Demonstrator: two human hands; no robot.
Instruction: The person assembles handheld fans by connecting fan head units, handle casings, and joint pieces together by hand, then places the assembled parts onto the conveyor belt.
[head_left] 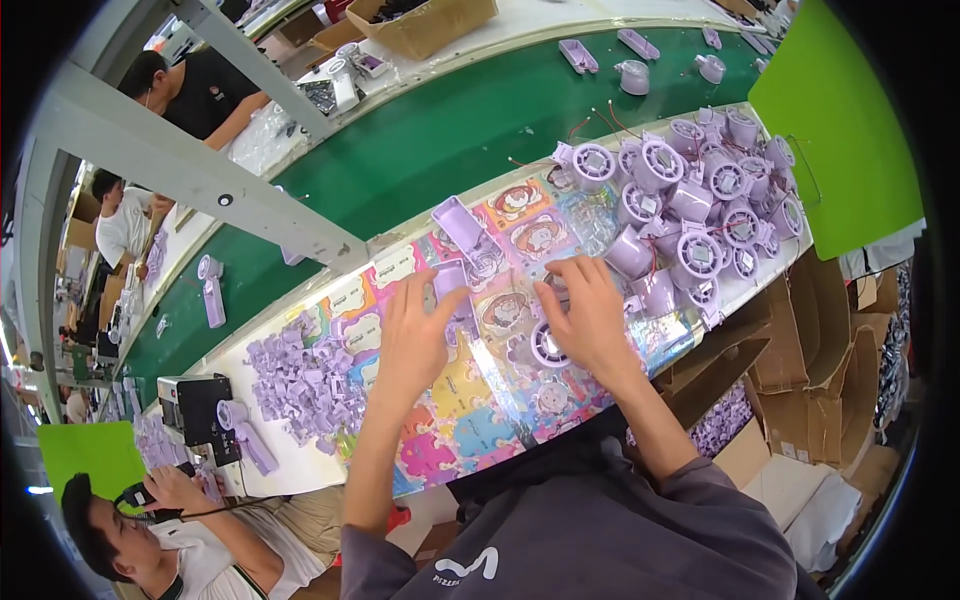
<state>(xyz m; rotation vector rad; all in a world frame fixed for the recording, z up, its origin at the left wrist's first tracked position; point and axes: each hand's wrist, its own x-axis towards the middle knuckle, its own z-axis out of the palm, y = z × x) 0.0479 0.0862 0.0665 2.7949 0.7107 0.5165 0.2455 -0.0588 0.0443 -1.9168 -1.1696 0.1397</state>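
My left hand is over the middle of the mat, its thumb and fingers closed about a lavender plastic handle shell; the hand partly hides that piece. Just beyond it lies another long, hollow lavender shell. To the right, my right hand hovers palm down with thumb and fingers apart, nothing visible in its grasp. Beside its wrist, a round lavender fan head rests on the mat, partly covered by the hand. Colourful printed sheets cover the work surface beneath both hands.
A pile of lavender fan housings with red wires fills the right end. Small lavender parts are heaped on the left. Beyond runs a green conveyor belt, with a metal post beside it. Cardboard boxes stand at right; co-workers sit left.
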